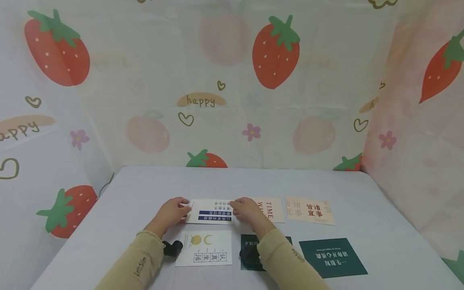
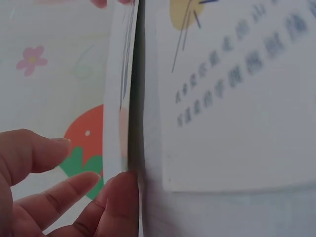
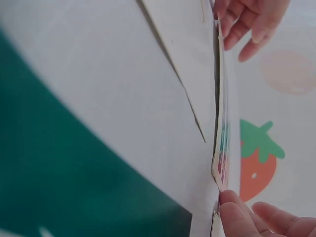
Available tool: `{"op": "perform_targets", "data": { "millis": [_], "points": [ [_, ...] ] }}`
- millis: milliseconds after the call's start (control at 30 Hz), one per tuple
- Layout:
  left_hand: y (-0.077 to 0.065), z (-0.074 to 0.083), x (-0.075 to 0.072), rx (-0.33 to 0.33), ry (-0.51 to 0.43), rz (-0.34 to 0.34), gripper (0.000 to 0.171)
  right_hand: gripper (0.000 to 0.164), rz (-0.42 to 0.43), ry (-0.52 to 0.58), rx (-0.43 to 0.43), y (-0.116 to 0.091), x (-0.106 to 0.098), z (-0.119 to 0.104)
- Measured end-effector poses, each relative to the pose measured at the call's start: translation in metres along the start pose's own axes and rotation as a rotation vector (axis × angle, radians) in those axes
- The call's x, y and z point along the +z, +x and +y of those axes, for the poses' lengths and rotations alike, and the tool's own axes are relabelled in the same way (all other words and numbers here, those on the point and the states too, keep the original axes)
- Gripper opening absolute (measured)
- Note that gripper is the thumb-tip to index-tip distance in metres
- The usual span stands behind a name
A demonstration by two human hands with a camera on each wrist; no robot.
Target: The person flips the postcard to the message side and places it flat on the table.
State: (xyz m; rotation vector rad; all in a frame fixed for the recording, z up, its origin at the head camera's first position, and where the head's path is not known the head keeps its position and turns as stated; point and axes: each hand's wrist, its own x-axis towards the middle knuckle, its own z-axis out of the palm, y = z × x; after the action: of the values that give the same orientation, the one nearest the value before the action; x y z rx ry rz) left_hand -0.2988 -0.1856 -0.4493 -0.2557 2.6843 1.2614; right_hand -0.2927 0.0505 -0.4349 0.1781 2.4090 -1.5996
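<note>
A white card point(image 1: 208, 205) with two dark blue bars of text lies at the middle of the table, between both hands. My left hand point(image 1: 170, 213) is at its left edge, a fingertip against the edge and the thumb held apart in the left wrist view. At the right edge, my right hand point(image 1: 250, 213) pinches the corner between thumb and forefinger. A bit of red shows beneath the card by the left fingers. Just to the right, the right hand partly covers a pale pink card point(image 1: 273, 209) reading TIME.
In the near row, a white sun-and-moon card point(image 1: 203, 248) lies at left, a dark green card point(image 1: 248, 241) sits partly under the right forearm, and another green card point(image 1: 333, 257) is at right. A peach card point(image 1: 309, 210) lies far right. Strawberry-print cloth point(image 1: 224, 141) hangs behind the table.
</note>
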Motion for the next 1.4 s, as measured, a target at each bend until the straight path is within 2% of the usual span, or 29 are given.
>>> {"op": "perform_targets", "data": {
  "millis": [367,633,900,1167,1400],
  "points": [
    [0.0004,-0.0041,0.0035,0.041,0.037,0.016,0.044,0.045,-0.015,-0.014,-0.002,0.0016,0.0006,0.0026],
    [-0.0015,-0.0017,0.005,0.024,-0.021,0.019,0.056,0.047,-0.028,-0.076,-0.008,0.0012,0.0013,0.0049],
    [-0.0032,0.0017,0.0038,0.007,-0.02,0.022,0.063,0.051,-0.051,-0.121,-0.035,0.0013,-0.0011,0.0041],
    [-0.0037,0.0007,0.0019,0.019,0.001,0.02,0.053,0.049,-0.071,-0.171,-0.044,0.0027,-0.0042,0.0016],
    [-0.0048,0.0025,-0.0005,0.01,0.001,0.016,0.052,0.049,-0.061,-0.128,-0.065,0.0052,-0.0057,-0.0013]
  ]
}}
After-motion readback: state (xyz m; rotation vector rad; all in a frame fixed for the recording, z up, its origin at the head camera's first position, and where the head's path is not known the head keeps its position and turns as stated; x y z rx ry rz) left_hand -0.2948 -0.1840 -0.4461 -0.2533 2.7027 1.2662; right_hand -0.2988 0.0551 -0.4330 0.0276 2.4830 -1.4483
